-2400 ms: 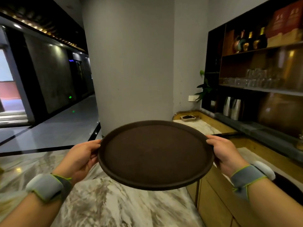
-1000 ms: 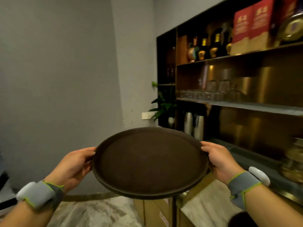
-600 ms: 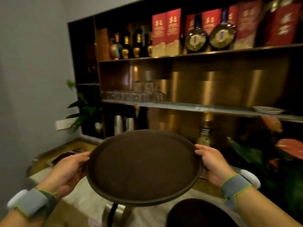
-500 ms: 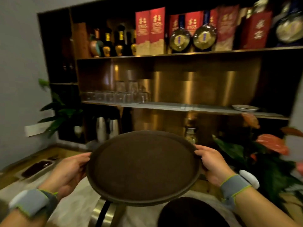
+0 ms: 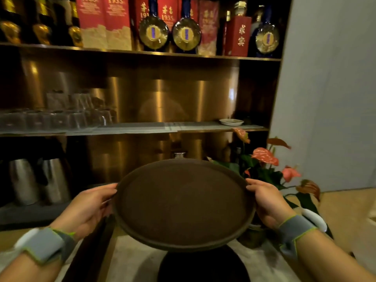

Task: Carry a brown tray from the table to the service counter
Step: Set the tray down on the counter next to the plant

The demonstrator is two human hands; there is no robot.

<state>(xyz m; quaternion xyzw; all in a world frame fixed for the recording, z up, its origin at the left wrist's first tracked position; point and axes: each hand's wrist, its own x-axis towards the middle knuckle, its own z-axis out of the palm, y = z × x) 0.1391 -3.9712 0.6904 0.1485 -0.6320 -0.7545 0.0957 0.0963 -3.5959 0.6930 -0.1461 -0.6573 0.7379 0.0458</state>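
A round brown tray (image 5: 183, 204) with a raised rim is held level in the air in front of me, empty. My left hand (image 5: 87, 208) grips its left edge and my right hand (image 5: 266, 202) grips its right edge, thumbs over the rim. Both wrists wear grey bands. The tray hangs above a pale marble counter top (image 5: 130, 259). Directly beneath it lies another dark round tray (image 5: 203, 267), partly hidden by the one I hold.
A dark shelf unit (image 5: 142, 129) faces me, with bottles and red boxes on top, glasses (image 5: 55, 117) and a small white dish (image 5: 231, 121) in the middle. Two steel flasks (image 5: 38, 180) stand at left. A potted plant with red flowers (image 5: 268, 169) stands at right.
The view has swung right from the hallway and pillar to face the shelf unit head-on. The tray stays in both hands, now over the counter and the second dark tray.
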